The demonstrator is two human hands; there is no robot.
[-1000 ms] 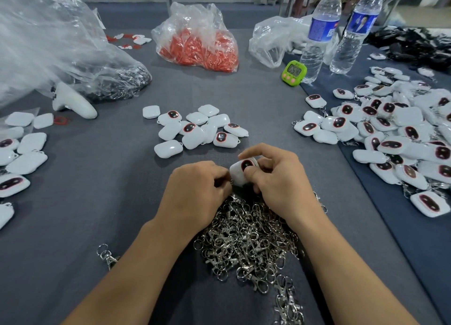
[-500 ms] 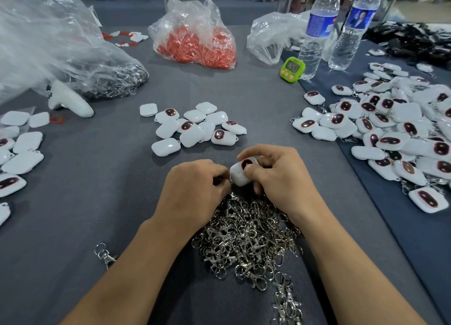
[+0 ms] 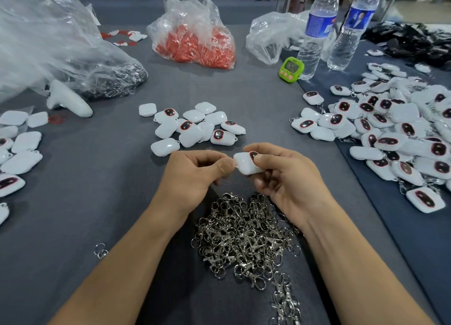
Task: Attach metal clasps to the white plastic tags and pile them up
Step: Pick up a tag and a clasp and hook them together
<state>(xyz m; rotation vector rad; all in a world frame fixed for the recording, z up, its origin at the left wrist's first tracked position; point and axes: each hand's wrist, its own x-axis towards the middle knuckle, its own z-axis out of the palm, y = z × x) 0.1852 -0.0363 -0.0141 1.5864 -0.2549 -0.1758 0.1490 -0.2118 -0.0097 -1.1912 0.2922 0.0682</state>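
Tag, white with a red-rimmed dark window on its face, is held above the worktop between both hands, just beyond the heap of clasps. The right hand grips it, thumb across the top and fingers curled beneath. The left hand has its fingers curled, thumb and forefinger pinched tight at the tag's left corner; I cannot tell whether a clasp sits between them. Both forearms reach in from the near edge on either side of the clasps.

Just past the hands lies a small cluster of tags, some face up, some face down. A big pile spreads to the right on a darker blue cloth, with metal showing among them, and more tags lie at the left edge. One stray clasp lies left of the heap.

Farther back stands a green timer, its digits too blurred to read, beside two water bottles with blue labels whose print I cannot make out. A clear bag of red parts sits mid-worktop, and a crumpled bag holding dark metal pieces sits at the left. The worktop itself is covered in grey cloth.
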